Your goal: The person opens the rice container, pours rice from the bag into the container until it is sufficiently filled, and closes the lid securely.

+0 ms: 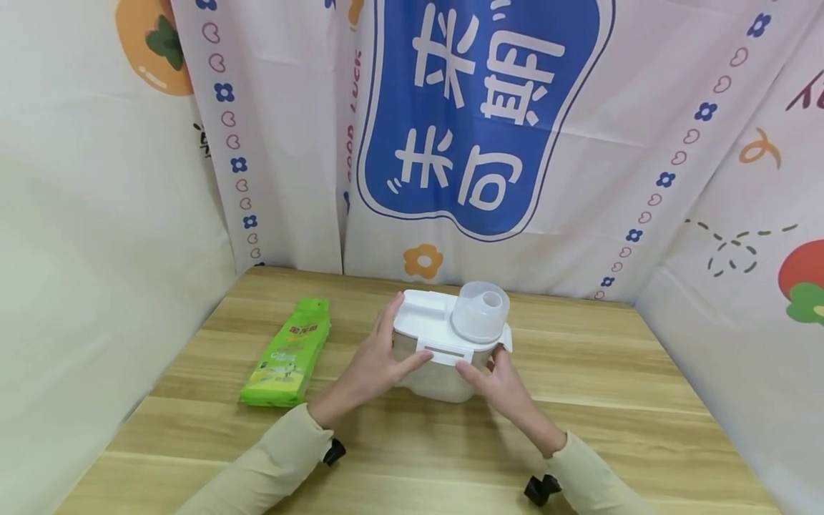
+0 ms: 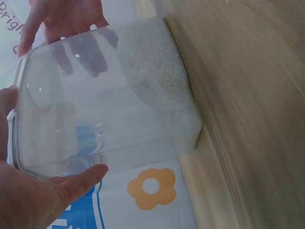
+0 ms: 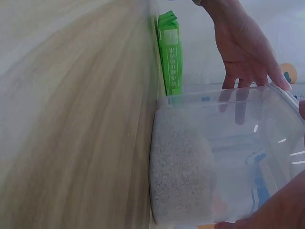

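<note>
A clear plastic rice container [image 1: 438, 385] stands on the table, with white rice grains [image 3: 178, 171] filling its lower part. Its white lid [image 1: 421, 311] is on, and an upturned translucent measuring cup [image 1: 479, 315] sits on the lid's right side. My left hand [image 1: 376, 361] grips the container's left side, thumb by the front latch [image 1: 444, 352] and fingers along the lid edge. From the right, my right hand [image 1: 505, 386] holds the other side, its thumb near the latch's right end. In the left wrist view, the right hand's fingers show through the clear wall.
A green packaged bag [image 1: 286, 354] lies to the left of the container on the wooden table [image 1: 611, 400]. Behind the table hangs a printed curtain [image 1: 309, 143], and light cloth walls [image 1: 96, 250] flank both sides.
</note>
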Available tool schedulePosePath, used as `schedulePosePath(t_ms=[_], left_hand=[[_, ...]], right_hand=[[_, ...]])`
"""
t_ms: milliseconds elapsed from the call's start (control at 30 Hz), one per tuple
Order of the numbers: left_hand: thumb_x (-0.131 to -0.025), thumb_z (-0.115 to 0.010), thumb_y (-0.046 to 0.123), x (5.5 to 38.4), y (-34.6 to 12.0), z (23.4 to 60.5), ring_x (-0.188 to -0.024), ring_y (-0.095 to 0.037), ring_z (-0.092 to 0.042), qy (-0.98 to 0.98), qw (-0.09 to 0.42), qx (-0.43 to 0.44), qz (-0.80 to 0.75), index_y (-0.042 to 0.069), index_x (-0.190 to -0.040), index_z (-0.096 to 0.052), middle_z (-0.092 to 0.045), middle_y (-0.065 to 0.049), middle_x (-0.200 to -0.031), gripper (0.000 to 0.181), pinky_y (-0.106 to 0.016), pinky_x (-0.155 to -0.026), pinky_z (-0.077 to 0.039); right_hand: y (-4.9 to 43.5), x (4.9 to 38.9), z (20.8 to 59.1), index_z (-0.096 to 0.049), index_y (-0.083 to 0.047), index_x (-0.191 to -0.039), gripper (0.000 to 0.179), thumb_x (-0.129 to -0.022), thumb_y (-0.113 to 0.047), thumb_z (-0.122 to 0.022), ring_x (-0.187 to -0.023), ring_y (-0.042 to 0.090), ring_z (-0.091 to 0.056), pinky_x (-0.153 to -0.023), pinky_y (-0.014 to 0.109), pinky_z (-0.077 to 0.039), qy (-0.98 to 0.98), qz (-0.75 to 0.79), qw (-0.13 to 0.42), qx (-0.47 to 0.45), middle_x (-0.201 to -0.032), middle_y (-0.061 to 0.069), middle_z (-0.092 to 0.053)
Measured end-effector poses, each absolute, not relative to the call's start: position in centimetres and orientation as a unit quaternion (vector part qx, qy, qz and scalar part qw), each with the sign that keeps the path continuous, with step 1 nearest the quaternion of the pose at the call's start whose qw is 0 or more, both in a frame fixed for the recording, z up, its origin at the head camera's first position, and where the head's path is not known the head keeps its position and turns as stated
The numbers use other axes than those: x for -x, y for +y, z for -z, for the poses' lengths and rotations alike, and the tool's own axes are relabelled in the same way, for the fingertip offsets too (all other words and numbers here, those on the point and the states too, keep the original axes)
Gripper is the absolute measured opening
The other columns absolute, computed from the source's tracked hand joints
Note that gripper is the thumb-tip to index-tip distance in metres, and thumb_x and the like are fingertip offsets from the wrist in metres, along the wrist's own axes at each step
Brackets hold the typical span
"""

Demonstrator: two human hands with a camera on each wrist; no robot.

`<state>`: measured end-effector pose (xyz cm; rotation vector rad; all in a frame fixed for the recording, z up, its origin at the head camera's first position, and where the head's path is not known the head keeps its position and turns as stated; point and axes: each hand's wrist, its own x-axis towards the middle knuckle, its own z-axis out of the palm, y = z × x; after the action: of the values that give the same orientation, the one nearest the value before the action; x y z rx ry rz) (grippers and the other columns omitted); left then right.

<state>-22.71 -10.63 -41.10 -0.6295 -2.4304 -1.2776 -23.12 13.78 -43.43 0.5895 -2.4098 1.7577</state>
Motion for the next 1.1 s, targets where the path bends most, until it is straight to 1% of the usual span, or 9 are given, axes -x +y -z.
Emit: schedulePosePath(t_ms=[233,367,600,767,933,1100], left_hand=[[-0.083,-0.076,0.044,22.89,-10.31,41.61,-0.145,-0.029,-0.034,-0.854,0.186,0.218,0.435,0.011,-0.157,-0.013,-0.021,-0.011,-0.162,0.102,-0.046,-0.117,-0.033],[-0.083,-0.077,0.042,22.90,-10.30,41.77,-0.145,-0.031,-0.034,-0.852,0.197,0.220,0.433,0.008,-0.156,-0.015,-0.023,-0.016,-0.161,0.102,-0.047,-0.116,-0.033],[-0.084,-0.077,0.040,22.82,-10.32,41.77,-0.146,-0.029,-0.031,-0.851,0.196,0.222,0.433,0.010,-0.157,-0.013,-0.021,-0.013,-0.162,0.102,-0.045,-0.118,-0.030],[-0.084,-0.077,0.038,22.86,-10.21,41.70,-0.147,-0.031,-0.029,-0.848,0.201,0.230,0.433,0.008,-0.156,-0.012,-0.020,-0.015,-0.162,0.102,-0.045,-0.119,-0.029],[-0.084,-0.078,0.034,22.89,-10.08,41.72,-0.145,-0.033,-0.032,-0.842,0.211,0.241,0.435,0.004,-0.156,-0.011,-0.020,-0.017,-0.161,0.103,-0.046,-0.118,-0.030],[-0.083,-0.078,0.032,22.86,-9.89,41.69,-0.144,-0.033,-0.034,-0.837,0.215,0.249,0.436,0.004,-0.156,-0.010,-0.021,-0.018,-0.159,0.103,-0.045,-0.117,-0.031]], right_hand=[[13.95,23.31,43.46,-0.042,-0.005,-0.137,0.055,-0.090,-0.014,-0.069,-0.128,0.033,-0.048,-0.107,0.055,-0.044,-0.790,-0.582,0.044,-0.189,-0.136,0.018,-0.051],[13.90,23.26,43.37,-0.044,-0.007,-0.138,0.056,-0.089,-0.016,-0.070,-0.127,0.033,-0.049,-0.104,0.055,-0.046,-0.793,-0.577,0.047,-0.188,-0.136,0.017,-0.052],[13.71,23.28,43.34,-0.046,-0.008,-0.136,0.055,-0.088,-0.017,-0.071,-0.126,0.034,-0.050,-0.104,0.055,-0.046,-0.796,-0.577,0.046,-0.179,-0.134,0.016,-0.054],[13.69,23.41,43.41,-0.047,-0.008,-0.135,0.055,-0.087,-0.014,-0.072,-0.124,0.033,-0.050,-0.103,0.054,-0.047,-0.790,-0.582,0.055,-0.185,-0.133,0.015,-0.055],[13.68,23.47,43.41,-0.048,-0.011,-0.135,0.055,-0.087,-0.015,-0.073,-0.123,0.032,-0.052,-0.102,0.055,-0.048,-0.789,-0.580,0.063,-0.191,-0.133,0.013,-0.056],[13.75,23.41,43.28,-0.048,-0.013,-0.135,0.056,-0.086,-0.016,-0.075,-0.123,0.031,-0.053,-0.101,0.053,-0.048,-0.791,-0.577,0.067,-0.192,-0.133,0.011,-0.056]])
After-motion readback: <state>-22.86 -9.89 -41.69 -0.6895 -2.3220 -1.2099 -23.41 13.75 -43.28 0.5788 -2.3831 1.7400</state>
